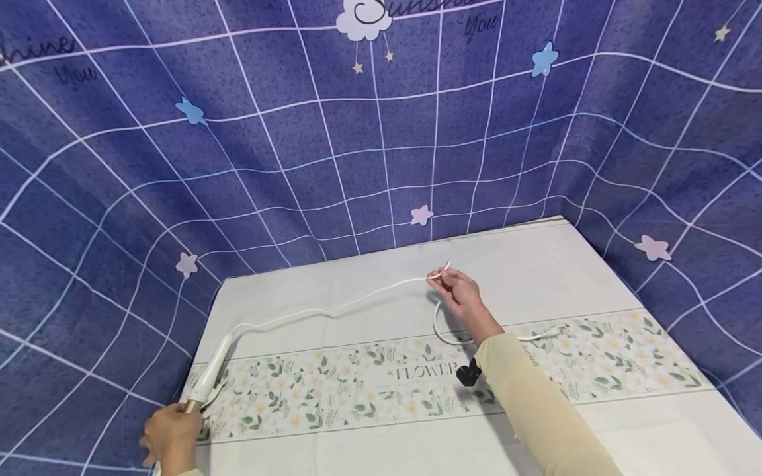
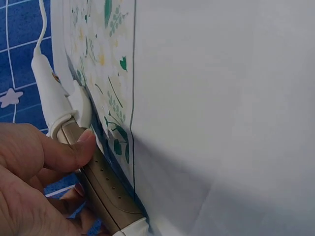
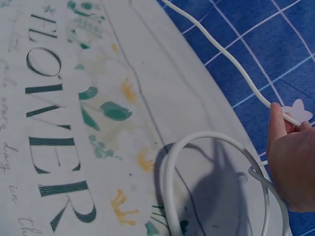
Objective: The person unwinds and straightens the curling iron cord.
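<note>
At the table's left edge, my left hand [image 1: 172, 436] grips the gold-brown barrel of a curling iron [image 1: 210, 377]. Its white handle and lever point away from me; in the left wrist view, small holes line the barrel [image 2: 110, 184] beside my thumb. A white power cord [image 1: 381, 289] runs from the handle across to my right hand [image 1: 463, 296], whose thumb and fingers pinch it above the table. From there the cord loops down behind my right forearm to the plug [image 1: 550, 332]. The right wrist view shows the loop [image 3: 170, 182] hanging close to the hand.
A white tablecloth [image 1: 357, 456] with a floral band [image 1: 345, 390] and the word FLOWER covers the table. Blue grid-patterned curtains [image 1: 381, 145] with stars stand along the back and both sides. A small black device [image 1: 469, 373] sits at my right wrist.
</note>
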A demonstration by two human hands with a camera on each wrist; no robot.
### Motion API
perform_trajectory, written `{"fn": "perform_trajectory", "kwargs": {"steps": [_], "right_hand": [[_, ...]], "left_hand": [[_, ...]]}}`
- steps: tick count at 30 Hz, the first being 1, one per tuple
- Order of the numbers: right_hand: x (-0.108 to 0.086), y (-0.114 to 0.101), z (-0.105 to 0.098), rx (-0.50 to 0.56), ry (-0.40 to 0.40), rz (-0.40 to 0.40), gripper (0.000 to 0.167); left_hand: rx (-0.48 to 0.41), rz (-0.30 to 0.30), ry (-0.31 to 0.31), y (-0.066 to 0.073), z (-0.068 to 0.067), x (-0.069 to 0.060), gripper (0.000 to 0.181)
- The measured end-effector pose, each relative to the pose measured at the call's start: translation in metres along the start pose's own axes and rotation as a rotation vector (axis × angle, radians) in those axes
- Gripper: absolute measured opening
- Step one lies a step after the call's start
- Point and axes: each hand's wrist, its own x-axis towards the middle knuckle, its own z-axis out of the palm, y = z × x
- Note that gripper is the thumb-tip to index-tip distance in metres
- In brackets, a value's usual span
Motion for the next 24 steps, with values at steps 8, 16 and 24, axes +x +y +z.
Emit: {"fn": "perform_trajectory", "kwargs": {"steps": [8, 16, 24], "right_hand": [[0.003, 0.01, -0.001, -0.049, 0.003, 0.02, 0.016], [0.006, 0.016, -0.002, -0.118, -0.002, 0.065, 0.039], [0.007, 0.016, 0.001, -0.107, 0.019, 0.074, 0.04]], "left_hand": [[-0.02, -0.026, 0.007, 0.0, -0.001, 0.0, 0.044], [-0.021, -0.036, 0.008, 0.001, -0.002, -0.004, 0.044], [-0.024, -0.022, 0.01, 0.0, -0.004, -0.006, 0.044]]}}
